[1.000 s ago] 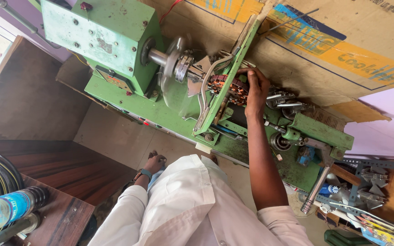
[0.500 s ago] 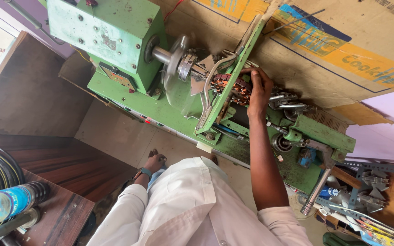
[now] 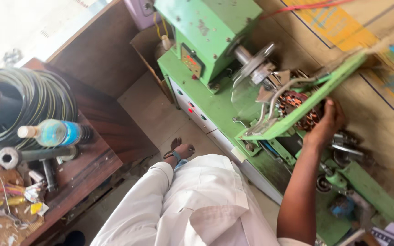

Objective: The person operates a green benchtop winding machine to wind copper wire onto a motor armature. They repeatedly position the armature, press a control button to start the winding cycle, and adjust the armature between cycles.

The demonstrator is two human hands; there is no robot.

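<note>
Head view shows the right hand [image 3: 327, 122] curled over the copper-wound stator [image 3: 299, 114], steadying it where it sits clamped behind the green hinged frame [image 3: 306, 111] of the green winding machine [image 3: 206, 41]; the left hand is out of sight.

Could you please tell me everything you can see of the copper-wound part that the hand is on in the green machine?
The copper-wound part is a round, dark core with reddish-brown wire coils around it, metal by its look. It sits in the green machine, partly hidden behind a slanted green bar and a bent grey rod. The right hand grips its right side. Its far side is hidden.
</note>
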